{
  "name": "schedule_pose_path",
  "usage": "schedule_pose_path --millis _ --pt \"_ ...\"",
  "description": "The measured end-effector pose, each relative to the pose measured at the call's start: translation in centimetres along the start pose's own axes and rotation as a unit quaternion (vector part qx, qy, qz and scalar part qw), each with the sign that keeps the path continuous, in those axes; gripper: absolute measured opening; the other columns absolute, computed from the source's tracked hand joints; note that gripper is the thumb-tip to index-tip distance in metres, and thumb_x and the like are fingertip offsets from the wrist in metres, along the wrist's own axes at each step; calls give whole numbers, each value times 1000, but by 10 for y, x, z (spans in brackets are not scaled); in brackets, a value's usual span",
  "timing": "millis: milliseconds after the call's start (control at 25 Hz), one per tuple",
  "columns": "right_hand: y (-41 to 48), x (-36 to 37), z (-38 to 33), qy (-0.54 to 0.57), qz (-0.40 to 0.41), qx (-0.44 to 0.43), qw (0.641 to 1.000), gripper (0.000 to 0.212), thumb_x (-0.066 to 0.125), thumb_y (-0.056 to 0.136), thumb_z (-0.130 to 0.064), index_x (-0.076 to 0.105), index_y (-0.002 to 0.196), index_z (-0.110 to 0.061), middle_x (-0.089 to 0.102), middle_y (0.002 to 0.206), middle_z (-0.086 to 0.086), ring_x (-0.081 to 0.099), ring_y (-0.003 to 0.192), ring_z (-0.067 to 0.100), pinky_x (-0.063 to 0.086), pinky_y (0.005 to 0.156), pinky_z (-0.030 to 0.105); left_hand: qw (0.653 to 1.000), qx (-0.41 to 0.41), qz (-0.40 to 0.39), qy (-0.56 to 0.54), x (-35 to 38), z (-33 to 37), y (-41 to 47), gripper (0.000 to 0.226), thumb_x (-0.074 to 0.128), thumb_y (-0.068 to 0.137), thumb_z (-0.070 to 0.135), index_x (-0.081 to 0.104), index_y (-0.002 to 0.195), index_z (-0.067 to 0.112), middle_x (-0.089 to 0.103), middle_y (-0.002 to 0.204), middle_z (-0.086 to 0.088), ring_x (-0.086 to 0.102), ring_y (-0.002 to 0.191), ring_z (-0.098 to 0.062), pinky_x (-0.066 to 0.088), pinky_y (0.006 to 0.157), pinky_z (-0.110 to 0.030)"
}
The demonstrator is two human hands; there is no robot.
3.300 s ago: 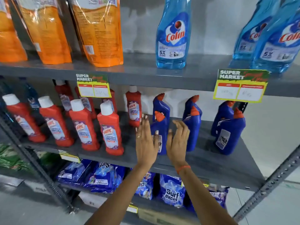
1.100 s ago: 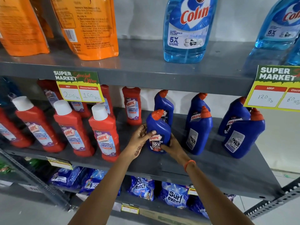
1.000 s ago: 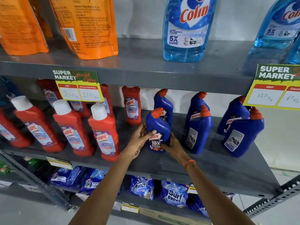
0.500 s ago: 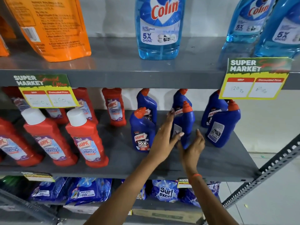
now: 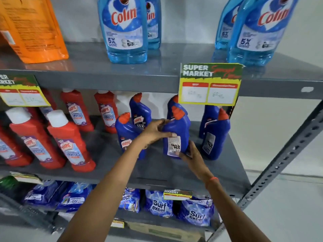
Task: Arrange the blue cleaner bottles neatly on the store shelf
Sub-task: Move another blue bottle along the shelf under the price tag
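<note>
Several dark blue Harpic cleaner bottles with orange caps stand on the grey middle shelf. Both hands grip the front middle bottle, whose back label faces me. My left hand wraps its left side at mid height, and my right hand holds its lower right edge. A blue bottle with its front label showing stands just to the left, partly behind my left wrist. Another blue bottle stands behind it. At the right, a blue bottle stands with its back label facing out, one more behind it.
Red Harpic bottles with white caps fill the shelf's left part. Light blue Colin bottles and an orange pouch sit on the upper shelf. A price tag hangs from its edge. Surf Excel packs lie below.
Both hands left the left front blue bottle, now standing label forward, and moved right to close on the middle front bottle. The view shifted right and closer.
</note>
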State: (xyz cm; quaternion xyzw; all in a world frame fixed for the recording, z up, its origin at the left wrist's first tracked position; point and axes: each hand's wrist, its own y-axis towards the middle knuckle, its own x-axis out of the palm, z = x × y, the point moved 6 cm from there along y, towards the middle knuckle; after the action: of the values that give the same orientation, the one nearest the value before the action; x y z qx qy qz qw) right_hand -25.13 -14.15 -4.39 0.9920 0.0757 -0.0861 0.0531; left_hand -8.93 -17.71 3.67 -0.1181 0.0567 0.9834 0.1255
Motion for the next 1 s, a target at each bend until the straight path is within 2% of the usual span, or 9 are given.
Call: schedule_pose_path --millis 80,160,240,360,440,560,720,880,1000 --pt "5 -4 -14 34 -39 0 999 49 57 85 8 38 128 -7 56 127 18 56 107 20 54 85 23 995 14 96 -7 3 8 -4 36 85 63 15 63 90 25 71 87 10 68 74 3 50 61 -8" --pt "5 -7 -22 48 -39 5 998 62 52 87 9 24 141 -5 46 139 19 50 121 28 49 100 39 979 7 204 16 5 14 -9 40 88 59 25 63 89 14 71 82 4 67 71 -5 51 58 -12" --pt "0 -5 -24 -20 -17 8 1000 79 61 84 0 13 146 -9 37 145 17 41 131 32 38 108 52 956 -15 290 32 11 16 -16 50 87 58 34 61 90 6 71 84 -5 68 75 -17 55 66 -25" --pt "-12 13 -26 -193 8 -11 981 119 84 64 -30 2 148 -8 24 151 14 25 138 29 28 114 49 924 -49 377 53 20 19 -31 51 82 55 51 59 82 14 68 76 2 66 69 -16 52 63 -28" --pt "-16 18 -25 -165 28 -27 986 111 83 62 -30 13 146 -12 36 143 13 38 128 29 40 107 43 936 -54 347 20 25 13 -33 51 79 55 57 57 78 16 68 73 1 67 69 -19 55 61 -31" --pt "-20 5 -21 -33 38 -41 998 74 70 61 -21 39 128 -30 60 106 4 59 86 21 53 68 20 969 -39 194 -146 27 2 -25 36 78 67 43 62 86 17 71 83 -1 70 86 -25 59 68 -33" --pt "-9 -2 -18 40 -63 -18 997 56 70 62 -16 53 114 -29 64 107 16 61 91 20 54 81 37 972 -49 18 -230 24 -6 -14 30 60 88 20 57 117 15 71 102 4 66 98 -14 54 79 -26" --pt "13 -4 -13 53 -83 5 995 61 72 67 7 54 115 -27 66 111 8 65 96 17 57 82 28 979 -12 95 -178 21 -14 -5 40 78 71 7 62 105 22 73 98 4 70 91 -11 55 67 -21" --pt "31 -6 0 52 -32 31 998 57 63 72 17 51 115 -18 61 120 21 62 103 27 54 84 31 978 8 154 -139 25 -17 -2 45 83 64 8 60 99 24 71 96 4 70 84 -5 54 65 -16"
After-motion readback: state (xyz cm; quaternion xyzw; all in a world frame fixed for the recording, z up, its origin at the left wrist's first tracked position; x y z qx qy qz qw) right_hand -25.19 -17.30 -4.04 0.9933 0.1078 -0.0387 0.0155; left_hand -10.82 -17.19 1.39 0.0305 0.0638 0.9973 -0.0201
